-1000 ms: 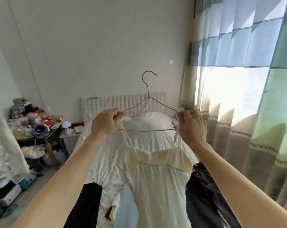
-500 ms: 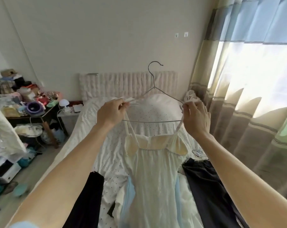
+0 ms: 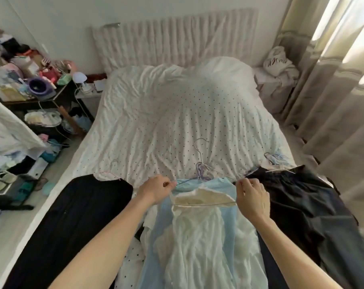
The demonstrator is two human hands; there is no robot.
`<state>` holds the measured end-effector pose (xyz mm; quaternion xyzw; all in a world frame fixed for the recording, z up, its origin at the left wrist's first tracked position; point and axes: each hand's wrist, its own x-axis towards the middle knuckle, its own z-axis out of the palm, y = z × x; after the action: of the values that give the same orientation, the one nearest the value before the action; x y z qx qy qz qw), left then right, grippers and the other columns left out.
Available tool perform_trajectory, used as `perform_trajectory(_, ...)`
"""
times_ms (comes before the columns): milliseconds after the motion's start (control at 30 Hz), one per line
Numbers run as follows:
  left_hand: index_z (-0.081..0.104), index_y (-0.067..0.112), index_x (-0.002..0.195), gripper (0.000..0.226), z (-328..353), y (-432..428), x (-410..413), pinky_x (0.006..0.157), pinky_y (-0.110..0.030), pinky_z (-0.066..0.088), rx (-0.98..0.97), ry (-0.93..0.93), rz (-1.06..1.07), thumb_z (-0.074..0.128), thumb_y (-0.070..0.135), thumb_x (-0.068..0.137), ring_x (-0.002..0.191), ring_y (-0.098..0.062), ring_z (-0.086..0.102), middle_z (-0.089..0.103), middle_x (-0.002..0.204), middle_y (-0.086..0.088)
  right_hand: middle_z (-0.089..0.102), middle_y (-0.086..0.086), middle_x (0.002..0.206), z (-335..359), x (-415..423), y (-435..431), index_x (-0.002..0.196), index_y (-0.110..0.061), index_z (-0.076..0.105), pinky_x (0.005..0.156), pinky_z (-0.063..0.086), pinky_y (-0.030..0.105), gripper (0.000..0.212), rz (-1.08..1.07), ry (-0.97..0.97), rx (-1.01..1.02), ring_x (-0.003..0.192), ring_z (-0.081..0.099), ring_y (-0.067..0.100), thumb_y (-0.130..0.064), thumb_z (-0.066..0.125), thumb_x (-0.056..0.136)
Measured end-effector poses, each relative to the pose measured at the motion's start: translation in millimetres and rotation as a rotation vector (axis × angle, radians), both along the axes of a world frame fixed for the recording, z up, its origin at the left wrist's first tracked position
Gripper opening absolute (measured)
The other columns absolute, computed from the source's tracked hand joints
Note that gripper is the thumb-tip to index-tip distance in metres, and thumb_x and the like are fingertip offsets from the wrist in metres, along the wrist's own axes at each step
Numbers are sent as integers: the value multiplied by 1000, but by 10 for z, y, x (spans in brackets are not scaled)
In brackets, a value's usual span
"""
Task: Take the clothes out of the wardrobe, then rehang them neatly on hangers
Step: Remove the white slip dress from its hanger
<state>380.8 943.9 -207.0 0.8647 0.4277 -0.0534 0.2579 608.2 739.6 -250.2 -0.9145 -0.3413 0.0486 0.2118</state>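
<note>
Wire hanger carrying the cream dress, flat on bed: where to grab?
Probably its hook neck, from above on the headboard side: the wire hanger lies flat, hook poking clear of the cream dress onto the bedding.

The dotted bed (image 3: 156, 113) carries a black garment (image 3: 76, 215), a pale blue garment (image 3: 156, 226), perhaps dark trousers (image 3: 302, 205), and wire hangers (image 3: 200, 163).

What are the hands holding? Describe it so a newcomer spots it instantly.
Look at the bed's near end, where clothes lie side by side. In the middle, over a light blue garment, the left hand and right hand pinch the top of a cream dress on a wire hanger. A black garment and dark clothes flank it; it alone is cream.
</note>
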Motion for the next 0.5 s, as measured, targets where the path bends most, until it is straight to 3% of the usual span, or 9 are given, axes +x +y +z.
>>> perform_trajectory(133, 57, 17, 72, 50, -349, 107, 186, 59, -31, 38, -68, 74, 41, 42, 56, 100, 65, -15, 55, 58, 68, 5, 62, 2, 110, -344, 253, 112, 111, -23, 66, 84, 40, 39, 30, 43, 36, -68, 103, 56, 25, -37, 42, 102)
perform_trajectory(300, 55, 29, 77, 37, -687, 419, 490, 56, -29, 37, -26, 80, 117, 42, 54, 101, 70, -11, 56, 59, 75, 9, 61, 2, 108, -699, 583, 558, 106, -25, 64, 82, 40, 40, 28, 85, 46, -100, 102, 56, 28, -38, 40, 102)
perform_trajectory(400, 63, 31, 91, 29, -1172, 611, 597, 70, -33, 52, -39, 71, 177, 46, 53, 99, 85, -14, 62, 67, 90, 10, 62, -1, 108, -1067, 684, 777, 104, -27, 63, 79, 39, 38, 27, 87, 35, -144, 101, 55, 26, -39, 39, 102)
perform_trajectory(500, 64, 28, 98, 29, -1774, 768, 685, 73, -35, 52, -14, 152, 148, 44, 50, 102, 91, -20, 63, 69, 97, 5, 67, -3, 105, -1606, 674, 885, 98, -27, 64, 75, 39, 38, 29, 82, 1, -301, 100, 53, 28, -40, 37, 100)
